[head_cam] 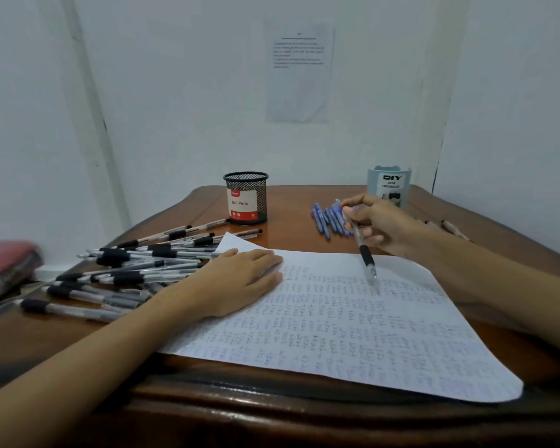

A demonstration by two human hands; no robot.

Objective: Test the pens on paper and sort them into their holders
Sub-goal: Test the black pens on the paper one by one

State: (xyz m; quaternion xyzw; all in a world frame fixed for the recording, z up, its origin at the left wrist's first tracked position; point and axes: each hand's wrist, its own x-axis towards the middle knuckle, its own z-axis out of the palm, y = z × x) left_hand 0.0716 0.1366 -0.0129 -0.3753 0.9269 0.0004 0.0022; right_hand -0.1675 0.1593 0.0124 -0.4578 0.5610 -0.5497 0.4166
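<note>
The person sits at a dark wooden desk with a large sheet of paper spread across its middle, covered in rows of small pen marks. The left hand lies flat on the paper's far left corner, fingers straight and together, pressing the sheet down and holding nothing. The right hand is curled around a clear pen with a black grip, pinching its upper barrel between thumb and fingers. The pen slants down so that its tip is at the far part of the paper, though whether the tip touches the sheet cannot be told. To the left of the paper, a loose heap of clear pens with black grips lies on the desk, crossing one another. Beyond that heap stands a black mesh holder with a red and white label reading "Ball Pens". Just behind the right hand, a cluster of blue pens lies side by side on the wood, and near them stands a pale blue desk organizer. A printed sheet is stuck to the white wall behind the desk.
</note>
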